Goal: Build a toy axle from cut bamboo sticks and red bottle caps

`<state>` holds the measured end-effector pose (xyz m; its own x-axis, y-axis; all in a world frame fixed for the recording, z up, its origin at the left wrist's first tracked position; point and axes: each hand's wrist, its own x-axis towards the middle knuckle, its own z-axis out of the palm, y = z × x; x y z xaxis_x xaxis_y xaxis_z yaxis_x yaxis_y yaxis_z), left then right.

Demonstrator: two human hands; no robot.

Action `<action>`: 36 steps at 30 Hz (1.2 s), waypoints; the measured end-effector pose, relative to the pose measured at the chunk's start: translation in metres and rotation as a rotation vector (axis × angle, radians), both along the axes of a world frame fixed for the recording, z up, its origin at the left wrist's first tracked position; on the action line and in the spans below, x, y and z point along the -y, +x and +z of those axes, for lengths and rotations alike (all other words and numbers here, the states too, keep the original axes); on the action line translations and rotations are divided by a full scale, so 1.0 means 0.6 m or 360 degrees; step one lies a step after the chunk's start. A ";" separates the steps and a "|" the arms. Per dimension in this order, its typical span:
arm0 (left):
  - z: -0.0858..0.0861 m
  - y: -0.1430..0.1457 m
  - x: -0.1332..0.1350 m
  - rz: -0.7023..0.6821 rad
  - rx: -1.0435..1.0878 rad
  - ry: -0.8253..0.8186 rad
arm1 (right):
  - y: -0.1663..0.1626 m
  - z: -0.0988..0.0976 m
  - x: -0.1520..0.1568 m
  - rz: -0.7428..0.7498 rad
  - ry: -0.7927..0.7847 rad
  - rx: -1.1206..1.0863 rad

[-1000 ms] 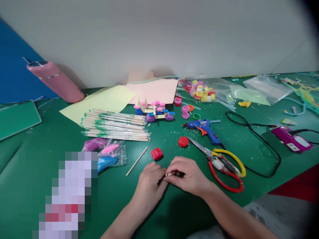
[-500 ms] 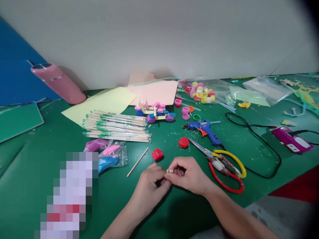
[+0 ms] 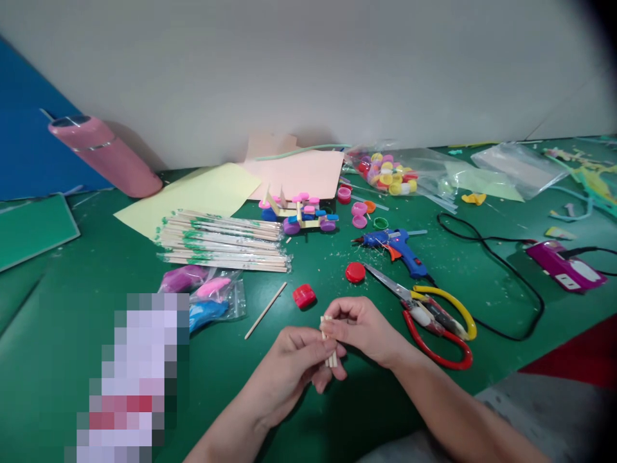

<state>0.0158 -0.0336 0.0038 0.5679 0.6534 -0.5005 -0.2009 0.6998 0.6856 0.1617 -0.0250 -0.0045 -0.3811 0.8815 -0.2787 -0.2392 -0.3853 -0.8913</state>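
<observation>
Between them, my left hand (image 3: 301, 357) and my right hand (image 3: 364, 328) pinch a small bundle of short wooden sticks (image 3: 331, 360). The sticks stand side by side; fingers cover their middle. Just beyond my hands lie a red bottle cap piece (image 3: 304, 296) and a single wooden stick (image 3: 265, 310). A flat red cap (image 3: 355, 272) rests by the tip of the scissors (image 3: 434, 315), which have one red and one yellow handle. Further back is a blue glue gun (image 3: 398, 247).
Wrapped chopsticks (image 3: 224, 241), a bag of coloured clay (image 3: 212, 289) and a small model car (image 3: 308, 218) lie beyond my left hand. Loose caps (image 3: 359, 215) and a bag of caps (image 3: 388, 173) are further back. A black cord (image 3: 535, 321) loops right, near a purple power strip (image 3: 563, 267). A pink bottle (image 3: 108, 157) leans left.
My fingers have turned the stick bundle from end-on to lengthwise, so the sticks' sides now show. My left hand has shifted slightly. The things on the table stay in place.
</observation>
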 end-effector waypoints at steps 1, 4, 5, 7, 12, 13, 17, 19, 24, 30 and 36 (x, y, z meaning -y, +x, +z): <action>0.000 0.001 0.001 0.0001 0.0011 -0.0031 | 0.000 0.000 0.000 0.0007 0.0000 0.0010; 0.001 0.004 0.002 0.0000 0.0001 -0.0068 | 0.000 0.001 0.001 0.0000 0.0002 0.0062; 0.001 0.005 0.002 -0.0001 -0.0005 -0.0071 | 0.000 0.002 0.002 -0.0014 0.0009 0.0089; 0.002 0.005 0.003 -0.0006 -0.0012 -0.0079 | 0.000 0.003 0.002 -0.0045 0.0035 0.0148; 0.003 0.005 0.002 -0.0034 0.0011 -0.0093 | 0.002 0.003 0.000 -0.0054 0.0117 0.0249; 0.003 0.004 0.002 -0.0031 0.0013 -0.0078 | 0.003 0.003 -0.001 -0.0050 0.0130 0.0258; 0.005 0.003 0.000 -0.0015 0.0019 -0.0020 | 0.005 0.002 -0.001 -0.0020 0.0172 0.0268; 0.005 0.003 0.000 -0.0023 0.0042 -0.0010 | 0.005 0.004 -0.002 -0.0024 0.0192 0.0274; 0.004 0.005 0.002 -0.0008 0.0010 0.0012 | 0.002 0.007 -0.002 -0.0116 0.0210 0.0286; 0.008 0.004 0.002 0.0073 0.0024 0.0101 | 0.001 0.004 0.002 -0.0059 0.0247 0.0120; 0.009 0.005 0.000 0.0117 -0.0041 0.0172 | 0.001 0.001 0.005 -0.0117 0.0537 0.0387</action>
